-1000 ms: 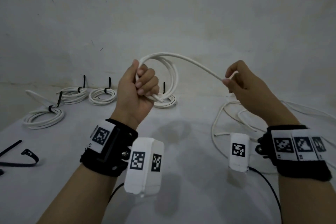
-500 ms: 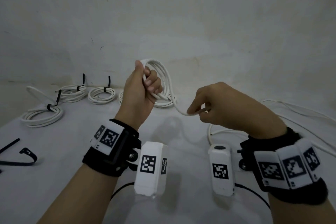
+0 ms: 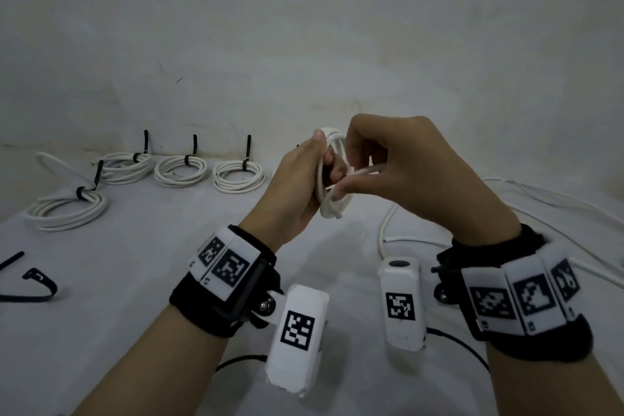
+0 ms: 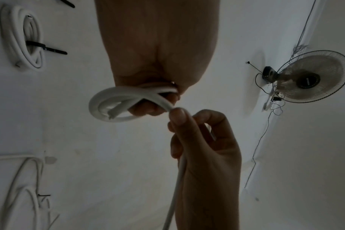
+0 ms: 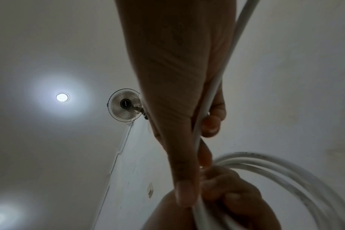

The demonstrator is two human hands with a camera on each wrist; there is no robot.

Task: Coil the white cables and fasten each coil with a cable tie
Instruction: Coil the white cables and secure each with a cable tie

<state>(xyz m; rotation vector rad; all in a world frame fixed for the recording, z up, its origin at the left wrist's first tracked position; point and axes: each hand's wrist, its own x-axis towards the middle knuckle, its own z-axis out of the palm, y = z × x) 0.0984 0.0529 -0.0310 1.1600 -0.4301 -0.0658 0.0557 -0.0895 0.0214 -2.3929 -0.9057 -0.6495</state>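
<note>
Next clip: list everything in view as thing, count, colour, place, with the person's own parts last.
Tied coils: four, white with black ties, far left of table.
Coil in progress: one, white, held above table centre.
Loose cable: white, count unclear, right of table.
Spare cable ties: black, count unclear, left table edge.
Table: one, white.
Wall fan: one, high on wall.
Ceiling lights: two, white.
Left hand: grips the coil.
Right hand: pinches the free strand at the coil.
</note>
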